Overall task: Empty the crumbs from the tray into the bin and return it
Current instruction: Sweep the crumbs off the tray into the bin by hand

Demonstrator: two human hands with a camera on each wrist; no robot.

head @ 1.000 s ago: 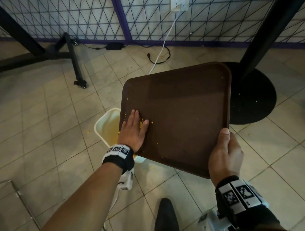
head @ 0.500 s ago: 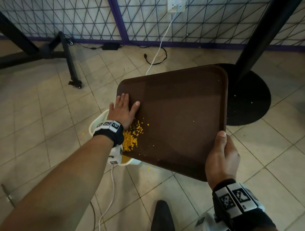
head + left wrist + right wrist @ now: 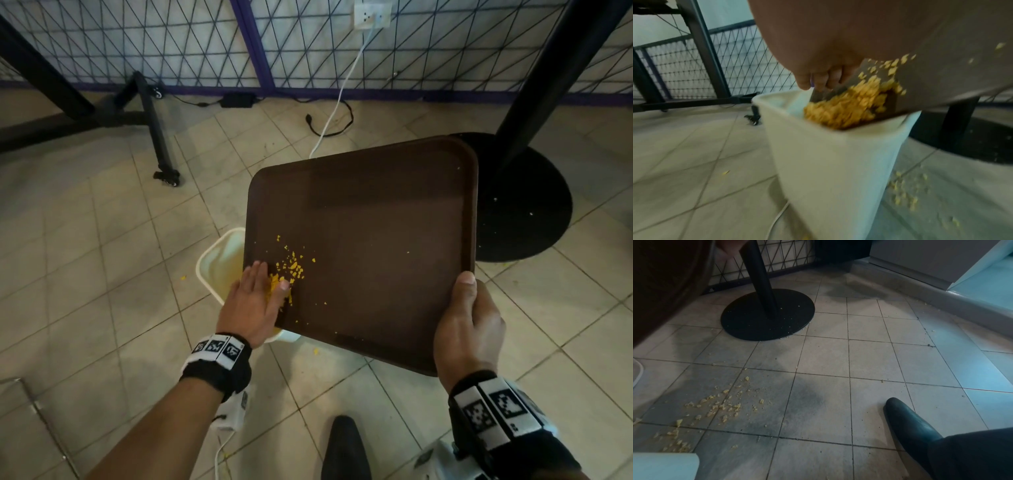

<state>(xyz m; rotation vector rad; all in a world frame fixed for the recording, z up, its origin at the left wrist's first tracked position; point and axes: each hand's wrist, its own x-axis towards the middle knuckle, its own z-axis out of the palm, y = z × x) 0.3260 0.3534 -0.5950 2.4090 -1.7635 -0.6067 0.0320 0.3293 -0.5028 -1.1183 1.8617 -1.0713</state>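
A dark brown tray (image 3: pixel 376 233) hangs tilted over a white bin (image 3: pixel 215 263) on the floor, its lower left corner above the bin's mouth. My right hand (image 3: pixel 467 325) grips the tray's near right corner, thumb on top. My left hand (image 3: pixel 255 298) lies flat with straight fingers on the tray's lower left part, against a heap of yellow crumbs (image 3: pixel 289 270). In the left wrist view the crumbs (image 3: pixel 849 108) pile at the tray (image 3: pixel 962 65) edge above the bin (image 3: pixel 828 162). The right wrist view shows only the tray's underside (image 3: pixel 663 285) at the left.
Spilled crumbs (image 3: pixel 715 405) lie on the tiled floor beside the bin. A black round table base (image 3: pixel 524 198) with its post stands right of the tray. My black shoe (image 3: pixel 346 448) is near the bottom. A wheeled stand (image 3: pixel 161 150) and cables (image 3: pixel 329 116) lie by the mesh fence.
My left hand has slid back down the tray toward its lower edge, pushing the crumbs toward the bin. The tray stays tilted in my right hand.
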